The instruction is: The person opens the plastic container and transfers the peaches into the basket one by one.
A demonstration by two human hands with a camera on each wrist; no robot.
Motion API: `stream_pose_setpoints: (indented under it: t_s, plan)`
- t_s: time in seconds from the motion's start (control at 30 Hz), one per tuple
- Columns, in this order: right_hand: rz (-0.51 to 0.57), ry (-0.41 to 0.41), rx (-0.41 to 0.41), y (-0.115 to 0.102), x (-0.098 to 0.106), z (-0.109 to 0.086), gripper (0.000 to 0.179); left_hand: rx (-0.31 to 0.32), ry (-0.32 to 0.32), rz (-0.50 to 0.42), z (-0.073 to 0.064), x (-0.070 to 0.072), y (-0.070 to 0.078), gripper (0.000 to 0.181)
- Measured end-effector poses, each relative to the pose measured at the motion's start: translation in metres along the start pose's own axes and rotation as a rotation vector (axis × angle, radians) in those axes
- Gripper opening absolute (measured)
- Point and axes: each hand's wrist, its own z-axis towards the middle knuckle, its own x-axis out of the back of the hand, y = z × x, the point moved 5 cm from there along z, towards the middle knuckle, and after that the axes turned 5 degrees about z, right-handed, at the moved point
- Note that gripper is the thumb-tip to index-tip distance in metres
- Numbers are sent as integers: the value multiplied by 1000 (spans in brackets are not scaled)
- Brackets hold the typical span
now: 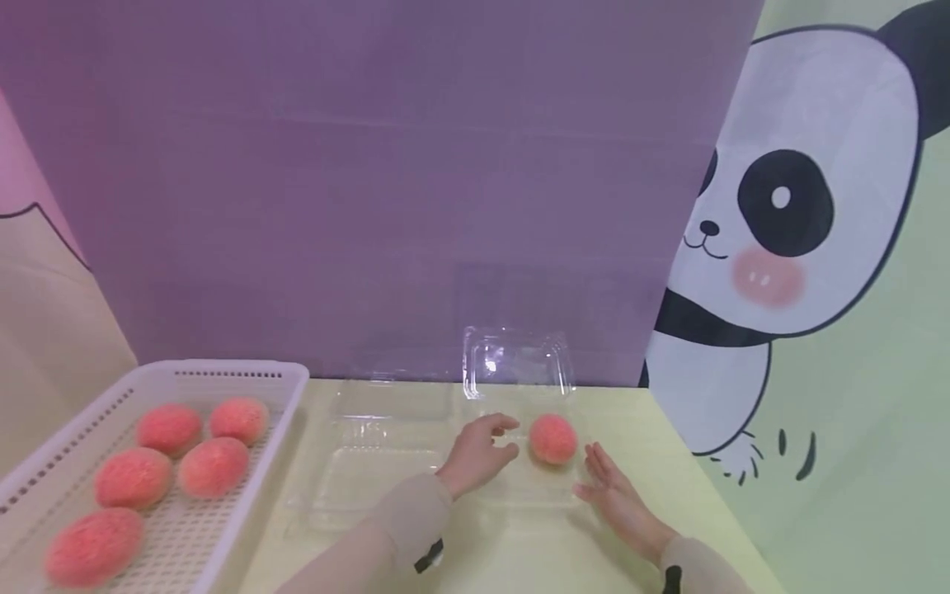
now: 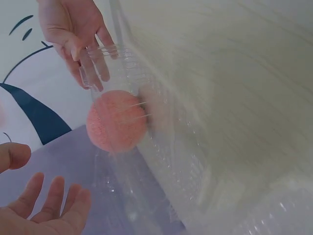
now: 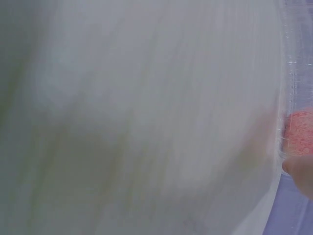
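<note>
A pink, rough-coated round bun (image 1: pixel 552 439) sits in a clear plastic box (image 1: pixel 512 495), whose hinged lid (image 1: pixel 517 363) stands raised at the back. My left hand (image 1: pixel 482 450) is just left of the bun, fingers loosely bent with nothing between them. On the box's other side is my right hand (image 1: pixel 616 499), its fingers extended. In the left wrist view, the right hand's fingers (image 2: pixel 100 66) show through the clear wall, right at the rim. The right wrist view catches the bun (image 3: pixel 299 132) and my right thumb (image 3: pixel 301 175) close to the box edge.
A second clear box (image 1: pixel 378 478) lies open on the pale table (image 1: pixel 534 553), left of the first. Farther left stands a white slotted basket (image 1: pixel 174 532) with several pink buns (image 1: pixel 134 477). A purple backdrop (image 1: pixel 386 190) rises behind the table, beside a panda-print cloth (image 1: pixel 861 396).
</note>
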Motion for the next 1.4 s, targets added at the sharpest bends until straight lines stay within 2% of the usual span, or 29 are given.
stream_pose_setpoints:
  t_s: [0.13,0.23,0.33,0.53,0.8,1.1,1.4]
  plan:
    - [3,7,-15,0,1,0,85,17,22,-19,13,-12,-1,40]
    - [14,8,-16,-1,2,0,84,-15,55,2,23,-18,0,41]
    - [21,8,-11,-1,2,0,84,-73,79,24,32,-23,4,41]
    - [35,14,-12,-2,0,-1,86,-114,52,61,49,-32,9,47]
    - [45,25,-7,-2,0,-4,87,-57,-11,35,65,-44,8,54]
    - [43,20,3,1,-1,-1,87,29,1,-11,74,-60,-8,57]
    - [44,23,-9,-1,-4,0,86,60,20,-42,79,-74,-20,60]
